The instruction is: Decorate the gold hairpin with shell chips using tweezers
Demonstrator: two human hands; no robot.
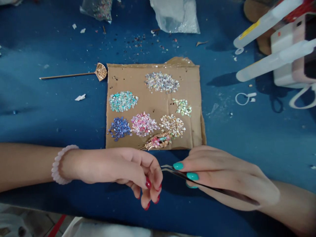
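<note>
My left hand (pixel 128 168), with red nails and a pale bead bracelet (pixel 59 164), is loosely curled in front of the cardboard; its fingers are apart and nothing shows in them. Between thumb and fingers my right hand (pixel 222 174), with teal nails, holds dark tweezers (pixel 181 174). Their slightly parted tips are beside the left fingertips; whether they touch is unclear. Just beyond the left hand, an ornate gold hairpin (pixel 158 141) with pink and turquoise pieces lies at the near edge of the cardboard sheet (pixel 153 105).
On the cardboard lie piles of small chips: silver (pixel 161 82), turquoise (pixel 123 101), blue (pixel 119 127), pink (pixel 144 124), beige (pixel 172 125) and green (pixel 183 107). Another gold hairpin (pixel 74 76) is at left. White tubes (pixel 269 62) jut in from the right; plastic bags (pixel 175 14) lie behind.
</note>
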